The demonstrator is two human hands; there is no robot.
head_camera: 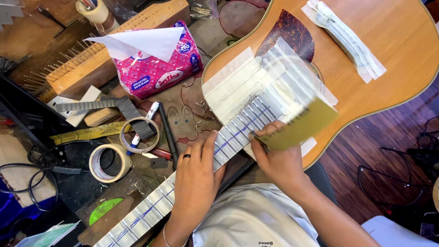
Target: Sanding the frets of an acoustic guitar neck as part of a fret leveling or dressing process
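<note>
Guitar (pixel 388 59): lying across the bench and the person's lap, body at the upper right, neck (pixel 192 169) running toward the lower left corner; frets (pixel 247 121) showing between strips of masking tape (pixel 233 84).

Left hand (pixel 194 176): resting on the neck, fingers lying together and curling over its far edge, ring on one finger.

Right hand (pixel 276 155): pinching a yellowish sanding block (pixel 299 126), blurred, against the taped upper frets.

Bench: tissue pack (pixel 157 64) near the far edge; two tape rolls (pixel 109 162) toward the left edge; marker (pixel 144 123) lying between them.
</note>
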